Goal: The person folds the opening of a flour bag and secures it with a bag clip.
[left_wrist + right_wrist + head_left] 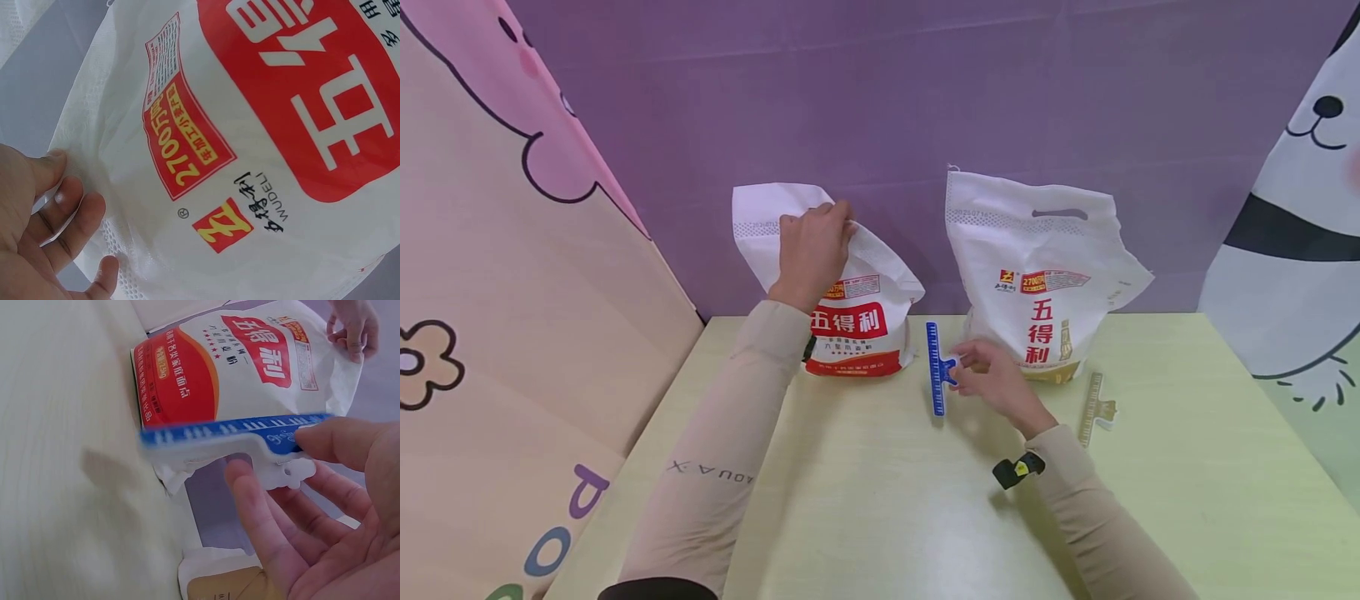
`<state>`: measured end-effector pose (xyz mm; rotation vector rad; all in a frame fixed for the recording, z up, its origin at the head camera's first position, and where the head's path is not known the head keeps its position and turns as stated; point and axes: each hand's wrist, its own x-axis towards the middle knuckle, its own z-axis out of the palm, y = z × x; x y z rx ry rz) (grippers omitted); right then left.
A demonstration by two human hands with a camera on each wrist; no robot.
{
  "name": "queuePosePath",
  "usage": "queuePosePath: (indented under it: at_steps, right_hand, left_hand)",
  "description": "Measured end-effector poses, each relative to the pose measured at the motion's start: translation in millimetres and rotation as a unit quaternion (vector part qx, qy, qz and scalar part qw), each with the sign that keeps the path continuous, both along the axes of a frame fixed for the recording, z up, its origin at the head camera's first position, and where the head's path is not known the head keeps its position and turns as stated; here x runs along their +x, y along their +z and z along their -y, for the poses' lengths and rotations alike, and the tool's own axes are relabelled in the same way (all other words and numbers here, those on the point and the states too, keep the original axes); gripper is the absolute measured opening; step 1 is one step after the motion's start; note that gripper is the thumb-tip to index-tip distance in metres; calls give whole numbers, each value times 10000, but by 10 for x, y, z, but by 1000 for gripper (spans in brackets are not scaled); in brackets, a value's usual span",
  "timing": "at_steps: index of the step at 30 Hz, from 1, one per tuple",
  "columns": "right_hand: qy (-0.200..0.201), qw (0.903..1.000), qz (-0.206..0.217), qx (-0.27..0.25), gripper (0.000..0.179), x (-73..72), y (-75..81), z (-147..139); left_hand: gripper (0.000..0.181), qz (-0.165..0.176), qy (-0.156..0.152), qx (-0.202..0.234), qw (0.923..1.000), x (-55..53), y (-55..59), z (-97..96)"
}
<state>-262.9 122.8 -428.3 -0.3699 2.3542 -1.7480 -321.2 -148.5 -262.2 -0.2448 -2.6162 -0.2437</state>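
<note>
A white flour bag with red print [880, 358] stands at the back left, its top bent over to the left. My left hand [814, 257] pinches that top; in the left wrist view the thumb [49, 167] lies at its edge and the fingertips rest along the dotted seam. In front of the gap between two bags, my right hand [1003, 387] holds a blue and white bag clip [936, 371] by its handles. The right wrist view shows the thumb on the blue handle and fingers around the white side, with the clip's long bar [206, 430] pointing toward the first bag.
A second white flour bag [1015, 242], with a handle slot and gold base, stands at the back right. A beige bag clip [1092, 408] lies on the table [865, 500] to its front. A purple cloth backdrop [880, 100] hangs close behind both bags.
</note>
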Motion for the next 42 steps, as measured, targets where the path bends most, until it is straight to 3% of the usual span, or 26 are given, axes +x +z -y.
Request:
queuePosePath:
  at_steps: [13,18,27,42]
  right_hand:
    - [-278,9988,-338,238,32,73,130,19]
    - [-372,9988,-246,183,30,81,139,35]
    - [-346,9983,-469,-33,30,96,153,74]
    - [-406,9986,-298,-137,30,156,227,151]
  left_hand:
    - [25,17,-1,52,10000,-4,14,-12]
    - [25,24,-8,87,10000,6,32,-25]
    - [26,-48,-7,53,10000,38,13,4]
    - [26,23,15,26,10000,38,23,9]
